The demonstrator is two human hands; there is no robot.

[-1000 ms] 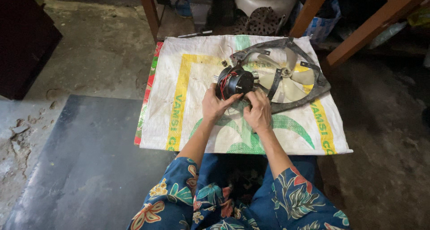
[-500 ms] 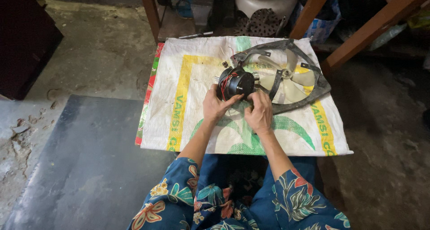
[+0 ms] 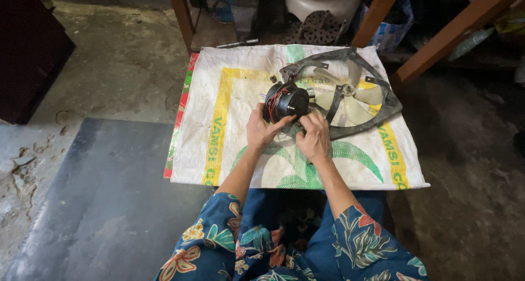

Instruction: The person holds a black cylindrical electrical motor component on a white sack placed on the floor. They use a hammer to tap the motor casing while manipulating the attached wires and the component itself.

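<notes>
A black fan motor (image 3: 288, 101) with red wires at its near end sits near the middle of a white woven sack (image 3: 219, 122) spread on the floor, joined to a dark grey fan frame (image 3: 389, 103) that lies toward the sack's far right corner with pale translucent blades (image 3: 358, 98) inside it. The left hand (image 3: 261, 130) cups the motor's near side, fingers curled up against its body. The right hand (image 3: 314, 139) is loosely closed, its fingertips pressed to the motor's right side where it meets the frame. A grey mat (image 3: 93, 204) lies on the concrete floor (image 3: 120, 57) off the sack's left edge, and wooden legs (image 3: 377, 13) stand beyond its far edge.
</notes>
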